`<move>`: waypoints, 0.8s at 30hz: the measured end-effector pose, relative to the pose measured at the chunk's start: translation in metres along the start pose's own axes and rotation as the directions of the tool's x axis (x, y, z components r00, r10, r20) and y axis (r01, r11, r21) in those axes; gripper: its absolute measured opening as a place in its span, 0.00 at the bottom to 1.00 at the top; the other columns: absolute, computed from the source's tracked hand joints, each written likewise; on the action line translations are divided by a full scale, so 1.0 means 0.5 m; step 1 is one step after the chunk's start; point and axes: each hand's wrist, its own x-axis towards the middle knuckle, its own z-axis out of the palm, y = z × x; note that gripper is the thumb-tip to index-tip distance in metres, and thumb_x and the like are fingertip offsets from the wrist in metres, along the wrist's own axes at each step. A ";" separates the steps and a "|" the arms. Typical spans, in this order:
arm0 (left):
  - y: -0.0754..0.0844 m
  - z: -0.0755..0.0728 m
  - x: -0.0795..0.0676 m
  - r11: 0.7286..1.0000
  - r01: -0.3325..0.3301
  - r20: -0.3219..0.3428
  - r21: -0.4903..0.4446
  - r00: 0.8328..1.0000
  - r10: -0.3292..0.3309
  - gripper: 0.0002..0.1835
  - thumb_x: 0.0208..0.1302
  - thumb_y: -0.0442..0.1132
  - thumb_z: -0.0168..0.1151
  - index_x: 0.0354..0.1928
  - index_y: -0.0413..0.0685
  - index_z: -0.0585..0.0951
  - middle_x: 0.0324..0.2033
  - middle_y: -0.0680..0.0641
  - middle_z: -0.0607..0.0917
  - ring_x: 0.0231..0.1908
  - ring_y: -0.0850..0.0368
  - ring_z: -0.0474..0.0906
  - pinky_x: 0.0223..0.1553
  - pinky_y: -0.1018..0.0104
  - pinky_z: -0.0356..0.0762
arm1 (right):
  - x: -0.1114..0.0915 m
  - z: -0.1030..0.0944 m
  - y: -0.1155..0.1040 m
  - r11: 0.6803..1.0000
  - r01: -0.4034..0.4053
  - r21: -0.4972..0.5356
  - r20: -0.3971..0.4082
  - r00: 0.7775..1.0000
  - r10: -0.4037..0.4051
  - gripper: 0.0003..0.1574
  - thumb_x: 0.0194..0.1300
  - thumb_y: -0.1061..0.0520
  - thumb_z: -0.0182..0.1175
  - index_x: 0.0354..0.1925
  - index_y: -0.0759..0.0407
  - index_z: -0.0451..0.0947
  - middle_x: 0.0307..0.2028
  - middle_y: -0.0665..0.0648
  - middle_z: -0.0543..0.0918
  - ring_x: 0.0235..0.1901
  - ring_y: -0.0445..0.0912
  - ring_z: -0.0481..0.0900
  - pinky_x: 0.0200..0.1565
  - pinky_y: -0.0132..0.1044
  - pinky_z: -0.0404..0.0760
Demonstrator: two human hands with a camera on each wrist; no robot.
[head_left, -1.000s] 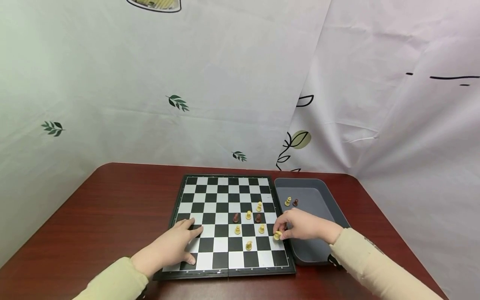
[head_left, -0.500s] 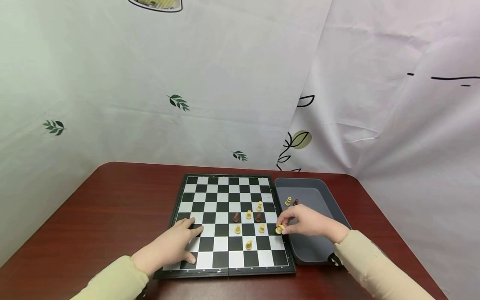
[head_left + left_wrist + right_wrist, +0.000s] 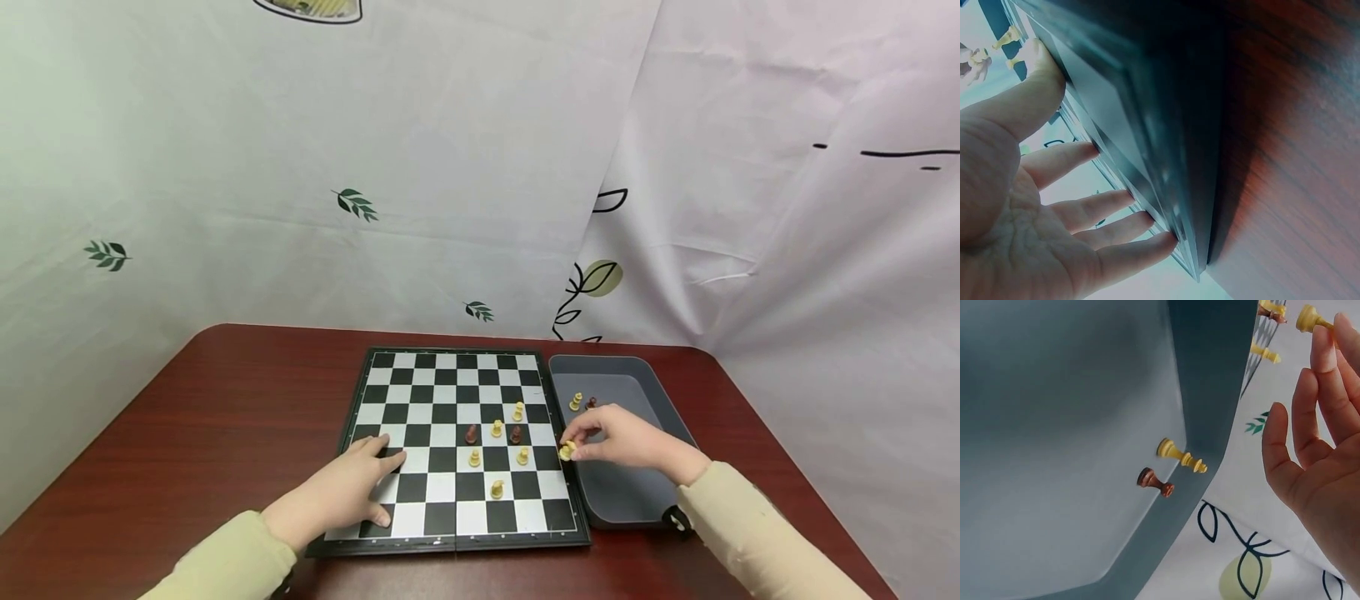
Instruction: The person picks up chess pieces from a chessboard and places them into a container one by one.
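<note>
Fingers of my right hand (image 3: 622,437) are pinching a pale yellow, round-based chess piece (image 3: 567,450), thumb against fingertips, gap narrow; the piece is tilting, base turned toward the board side, and hanging over the right border of a black-framed, black-and-white chequered chessboard (image 3: 420,412), next to the tray. Can't tell which piece type I'm holding, fingers are covering its top. My left hand (image 3: 341,492) is resting on the board's left side, fingers spread wide, fingertips touching it, holding nothing. Five more yellow chess pieces (image 3: 474,457) and two dark brown chess pieces (image 3: 515,434) are standing on the board's right half. A grey, shallow, round-cornered tray (image 3: 630,379) is sitting just beside the board on my right; one tall yellow piece (image 3: 1175,453) and one shorter brown piece (image 3: 1152,481) are standing in it side by side, near its board-side wall. Everything's sitting on a reddish-brown, wood-grained table (image 3: 247,400); a white, leaf-printed cloth (image 3: 420,125) is hanging behind.
</note>
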 end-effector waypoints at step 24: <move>0.002 -0.001 -0.001 1.000 0.023 0.011 -0.011 1.000 -0.023 0.45 0.33 0.50 0.77 0.59 0.38 0.76 0.61 0.27 0.68 0.62 0.28 0.63 0.59 0.39 0.65 | -0.026 -0.032 0.063 0.994 -0.109 0.032 -0.154 0.982 0.113 0.12 0.59 0.57 0.65 0.41 0.61 0.83 0.29 0.47 0.82 0.30 0.34 0.74 0.31 0.29 0.75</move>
